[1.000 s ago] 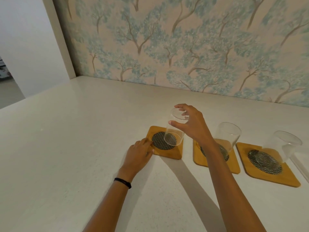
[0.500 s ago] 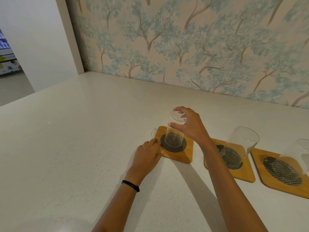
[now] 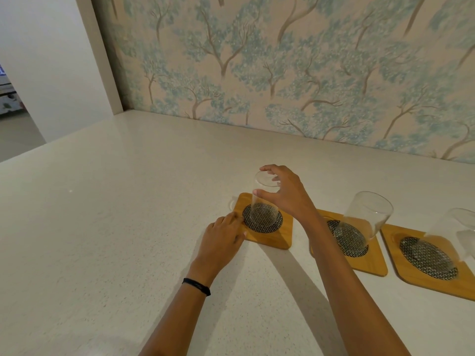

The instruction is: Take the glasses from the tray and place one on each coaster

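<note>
Three wooden coasters with dark woven centres lie in a row on the white counter. On the left coaster [image 3: 276,238] a clear glass [image 3: 262,201] stands upright, and my right hand [image 3: 285,192] grips it at the rim from above. My left hand [image 3: 222,242] lies flat on the counter, its fingertips touching that coaster's left edge. A second glass [image 3: 365,217] stands on the middle coaster [image 3: 370,265]. A third glass [image 3: 460,227] stands on the right coaster [image 3: 411,273], cut off by the frame edge. No tray is in view.
A wall [image 3: 282,73] with blue tree wallpaper runs close behind the coasters. The white counter [image 3: 115,214] stretches out to the left and towards me. At far left a white wall corner [image 3: 102,60] gives way to an opening into another room.
My right hand has lowered the tilted glass onto the left coaster's dark centre and stood it upright. My left hand stayed at the coaster's edge. The view shifted left.
</note>
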The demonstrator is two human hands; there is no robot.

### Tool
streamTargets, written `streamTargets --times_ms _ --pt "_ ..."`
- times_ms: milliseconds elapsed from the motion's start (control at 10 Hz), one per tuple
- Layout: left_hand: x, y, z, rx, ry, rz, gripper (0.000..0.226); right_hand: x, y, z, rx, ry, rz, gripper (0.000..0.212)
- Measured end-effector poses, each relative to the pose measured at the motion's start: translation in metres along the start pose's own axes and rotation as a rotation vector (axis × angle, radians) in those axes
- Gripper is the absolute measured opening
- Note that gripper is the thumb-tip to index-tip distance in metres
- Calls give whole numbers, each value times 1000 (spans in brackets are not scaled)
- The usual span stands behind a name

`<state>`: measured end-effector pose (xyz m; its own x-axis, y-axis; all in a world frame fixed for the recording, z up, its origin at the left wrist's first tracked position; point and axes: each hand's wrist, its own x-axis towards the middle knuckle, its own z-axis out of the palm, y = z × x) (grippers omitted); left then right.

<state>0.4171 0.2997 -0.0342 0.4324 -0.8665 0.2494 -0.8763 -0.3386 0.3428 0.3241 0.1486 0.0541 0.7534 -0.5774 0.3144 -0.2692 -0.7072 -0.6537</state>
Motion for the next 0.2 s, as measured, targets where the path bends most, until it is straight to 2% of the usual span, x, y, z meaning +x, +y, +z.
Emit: streamTargets --times_ms 200 --pt "2 3 -12 -112 15 -27 32 -2 -4 -6 49 31 -11 56"
